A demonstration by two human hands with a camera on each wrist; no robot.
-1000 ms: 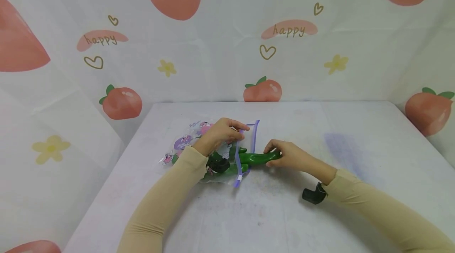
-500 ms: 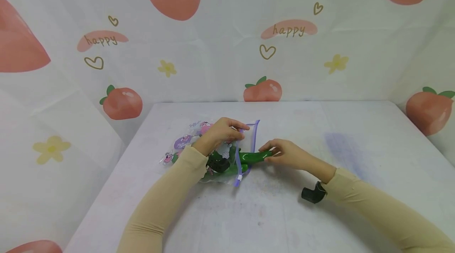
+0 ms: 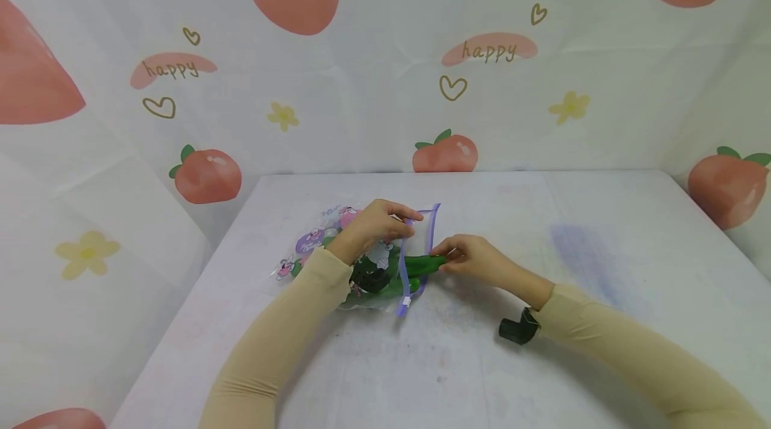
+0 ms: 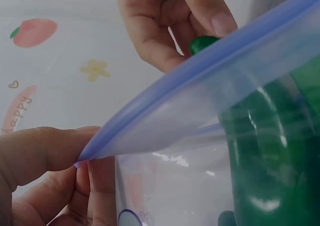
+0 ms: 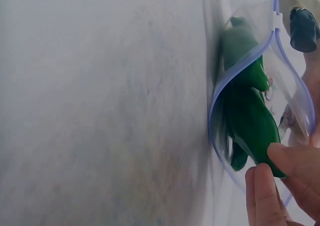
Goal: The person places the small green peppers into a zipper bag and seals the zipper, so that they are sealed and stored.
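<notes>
A clear zip bag with purple edging and cartoon prints lies on the table, its mouth facing right. My left hand pinches the far rim of the mouth; in the left wrist view, thumb and fingers grip the purple zip edge. Between thumb and fingers, my right hand holds the end of a glossy green pepper. Most of that pepper is inside the bag, and its held end sticks out past the rim. More green peppers lie in the bag, partly hidden by the printed film and the left arm.
A white slider sits at the near end of the zip. Black wrist devices are worn at both cuffs. The white table ends at a fruit-printed cloth backdrop behind and at the sides.
My right hand has moved left toward the bag, pushing the green pepper deeper through the mouth. Less of the pepper shows outside. The left hand and the bag stay in place.
</notes>
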